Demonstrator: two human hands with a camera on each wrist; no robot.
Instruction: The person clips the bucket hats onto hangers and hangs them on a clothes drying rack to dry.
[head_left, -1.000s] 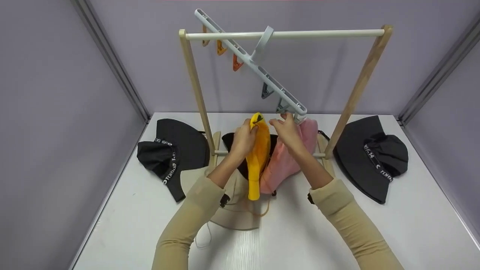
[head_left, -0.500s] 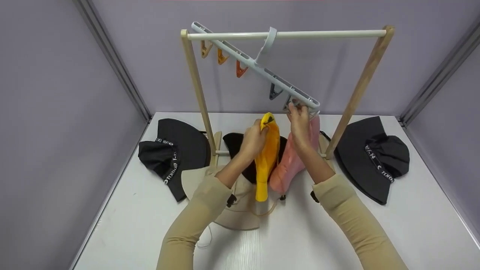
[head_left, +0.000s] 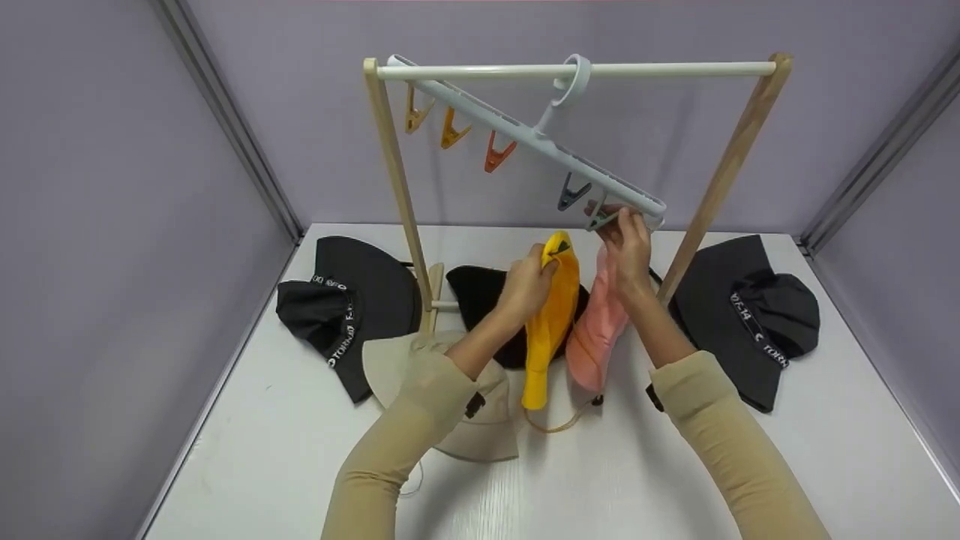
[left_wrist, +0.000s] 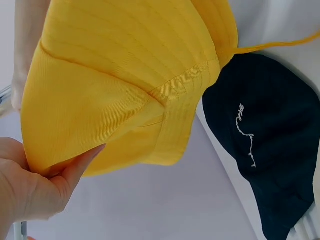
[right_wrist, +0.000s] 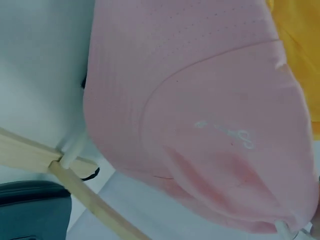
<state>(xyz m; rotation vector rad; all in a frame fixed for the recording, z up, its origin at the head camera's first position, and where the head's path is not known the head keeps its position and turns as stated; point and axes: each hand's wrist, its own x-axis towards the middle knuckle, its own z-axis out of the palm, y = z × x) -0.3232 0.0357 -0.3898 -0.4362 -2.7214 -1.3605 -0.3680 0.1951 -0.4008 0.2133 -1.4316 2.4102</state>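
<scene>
My left hand (head_left: 525, 289) pinches the edge of a yellow bucket hat (head_left: 556, 315), which hangs down folded. In the left wrist view the thumb lies along the fabric of that hat (left_wrist: 120, 95). My right hand (head_left: 631, 251) is raised to the low end of a pale grey clip hanger (head_left: 510, 124), its fingers around a grey-green clip (head_left: 600, 219). Below that hand hangs a pink bucket hat (head_left: 596, 337); the right wrist view shows a white clip (right_wrist: 282, 229) at the edge of this hat (right_wrist: 200, 115). The hanger's hook (head_left: 577, 79) sits over the rail.
A wooden rack with a white rail (head_left: 480, 72) spans the back. Coloured clips, such as an orange one (head_left: 496, 154), hang unused. Black hats lie at left (head_left: 367, 285) and right (head_left: 712, 300); another black hat (head_left: 487, 300) and a beige hat (head_left: 480, 435) lie between.
The hanger has swung and its hook and low end have shifted right, with the right hand and pink hat following. The left hand has carried the yellow hat right.
</scene>
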